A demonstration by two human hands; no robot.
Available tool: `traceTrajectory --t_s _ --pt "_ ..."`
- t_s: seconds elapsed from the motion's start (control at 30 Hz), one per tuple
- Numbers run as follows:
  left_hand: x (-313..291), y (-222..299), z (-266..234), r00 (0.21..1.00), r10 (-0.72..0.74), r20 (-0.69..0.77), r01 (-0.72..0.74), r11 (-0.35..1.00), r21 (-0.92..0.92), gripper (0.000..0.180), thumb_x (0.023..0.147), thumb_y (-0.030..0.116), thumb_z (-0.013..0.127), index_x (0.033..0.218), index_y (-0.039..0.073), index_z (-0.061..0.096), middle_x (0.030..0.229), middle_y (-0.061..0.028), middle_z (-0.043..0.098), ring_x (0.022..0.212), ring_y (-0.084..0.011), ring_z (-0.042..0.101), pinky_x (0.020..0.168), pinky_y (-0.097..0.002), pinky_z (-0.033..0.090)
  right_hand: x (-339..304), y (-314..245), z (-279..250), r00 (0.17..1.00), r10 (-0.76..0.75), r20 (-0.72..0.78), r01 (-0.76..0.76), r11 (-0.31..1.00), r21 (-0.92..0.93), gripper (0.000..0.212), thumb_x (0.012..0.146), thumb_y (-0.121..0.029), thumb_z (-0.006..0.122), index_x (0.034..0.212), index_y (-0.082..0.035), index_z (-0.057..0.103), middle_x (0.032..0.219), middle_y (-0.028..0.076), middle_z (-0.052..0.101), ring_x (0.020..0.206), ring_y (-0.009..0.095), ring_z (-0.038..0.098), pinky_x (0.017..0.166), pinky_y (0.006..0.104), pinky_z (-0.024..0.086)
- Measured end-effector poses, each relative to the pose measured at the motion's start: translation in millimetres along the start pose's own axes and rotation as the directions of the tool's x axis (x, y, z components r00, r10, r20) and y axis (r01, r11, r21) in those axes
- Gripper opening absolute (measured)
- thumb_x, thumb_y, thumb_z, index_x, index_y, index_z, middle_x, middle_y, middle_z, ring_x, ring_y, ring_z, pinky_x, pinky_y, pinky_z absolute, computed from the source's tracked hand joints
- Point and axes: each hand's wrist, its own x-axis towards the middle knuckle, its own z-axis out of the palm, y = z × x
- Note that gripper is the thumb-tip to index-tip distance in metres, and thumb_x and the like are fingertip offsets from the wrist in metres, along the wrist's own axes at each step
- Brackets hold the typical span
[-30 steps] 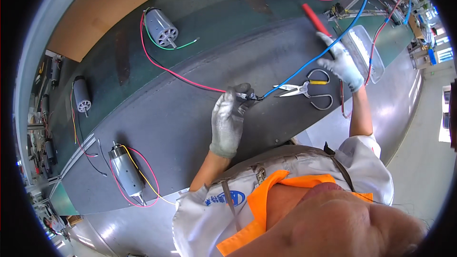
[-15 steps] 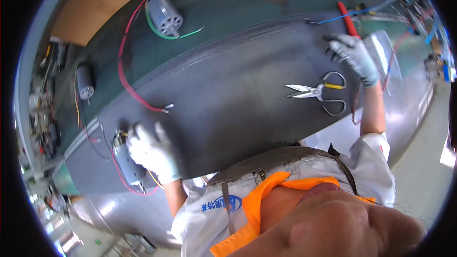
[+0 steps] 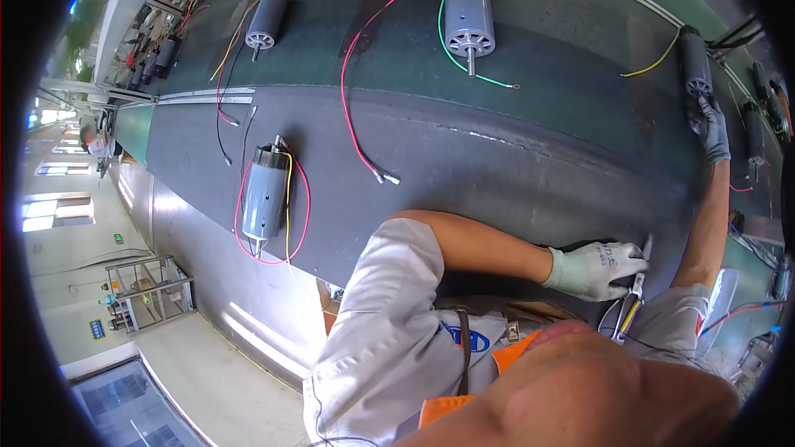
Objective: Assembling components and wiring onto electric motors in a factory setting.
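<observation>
My left hand [image 3: 600, 271], in a pale work glove, reaches across in front of my body. Its fingers are closed over the blades of the scissors [image 3: 631, 312], whose yellow-marked handle points toward me. At the far right, my right arm is stretched out, and my gloved right hand [image 3: 712, 134] has its fingers around the shaft end of a grey electric motor [image 3: 695, 64] with a yellow lead. Another motor [image 3: 469, 12] with red and green leads stands at the back middle. A motor [image 3: 267, 192] with red and yellow leads is on the near left.
One more motor [image 3: 266, 18] lies at the back left of the dark bench mat [image 3: 464, 165]. At the right edge is another motor [image 3: 753, 134] with wires. Several more motors crowd the far left end. A metal frame cart [image 3: 149, 294] stands on the floor at left.
The view has swung to the right. My left hand has left the near-left motor and taken hold of the scissors. My right hand has reached out to the yellow-lead motor.
</observation>
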Motion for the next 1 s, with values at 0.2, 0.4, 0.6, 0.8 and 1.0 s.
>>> traceTrajectory --t_s 0.2,0.4,0.6,0.8,1.0 --pt "10.0 -13.9 -7.5 0.97 0.128 -0.207 -0.14 0.989 -0.04 0.046 0.085 0.014 0.067 0.128 0.004 0.057 0.123 -0.0201 0.056 0.111 -0.0389 0.057 0.095 -0.047 0.047 25.0 2.6 38.6 0.798 -0.587 -0.136 0.047 0.284 -0.958 0.065 0.098 -0.031 0.058 0.156 -0.017 0.03 0.098 0.023 0.072 0.081 0.039 0.07 0.069 0.0487 0.054" --pt "15.7 -18.3 -12.4 0.869 0.015 -0.495 0.039 0.994 0.099 0.04 0.087 0.013 0.062 0.126 0.005 0.057 0.12 -0.0209 0.057 0.109 -0.0397 0.056 0.096 -0.0484 0.045 10.6 -21.0 164.9 0.813 -0.581 -0.027 0.187 0.305 -0.934 0.076 0.097 -0.041 0.055 0.16 -0.036 0.012 0.108 0.027 0.07 0.097 0.047 0.067 0.083 0.0526 0.052" --pt "21.9 -25.2 -62.3 0.721 0.222 -0.656 0.003 0.946 0.323 0.039 0.083 0.008 0.059 0.121 -0.002 0.059 0.118 -0.0249 0.059 0.11 -0.0434 0.055 0.099 -0.0505 0.043 -26.5 -30.8 226.8 0.86 -0.502 -0.095 0.114 0.369 -0.923 0.061 0.095 -0.042 0.052 0.15 -0.021 0.035 0.109 0.026 0.069 0.098 0.047 0.066 0.084 0.0539 0.052" --pt "-5.4 -56.4 -151.6 0.563 0.219 -0.797 0.177 0.91 0.375 0.05 0.093 0.013 0.058 0.139 -0.003 0.046 0.131 -0.0262 0.051 0.122 -0.0419 0.049 0.107 -0.0465 0.04 -292.2 14.4 299.7 0.861 -0.491 0.133 0.454 0.625 -0.635 0.073 0.09 -0.025 0.065 0.153 -0.009 0.032 0.094 0.025 0.07 0.086 0.045 0.068 0.076 0.0511 0.056" --pt "-100.2 -5.9 -121.1 0.84 0.132 -0.526 0.078 0.93 0.359 0.042 0.096 0.016 0.06 0.134 -0.001 0.053 0.128 -0.0227 0.055 0.117 -0.0398 0.054 0.1 -0.0459 0.045 -466.5 13.3 307.2 0.882 -0.199 0.426 0.419 0.744 -0.52 0.066 0.089 -0.006 0.061 0.151 -0.012 0.039 0.111 0.019 0.069 0.1 0.036 0.068 0.089 0.0433 0.053"
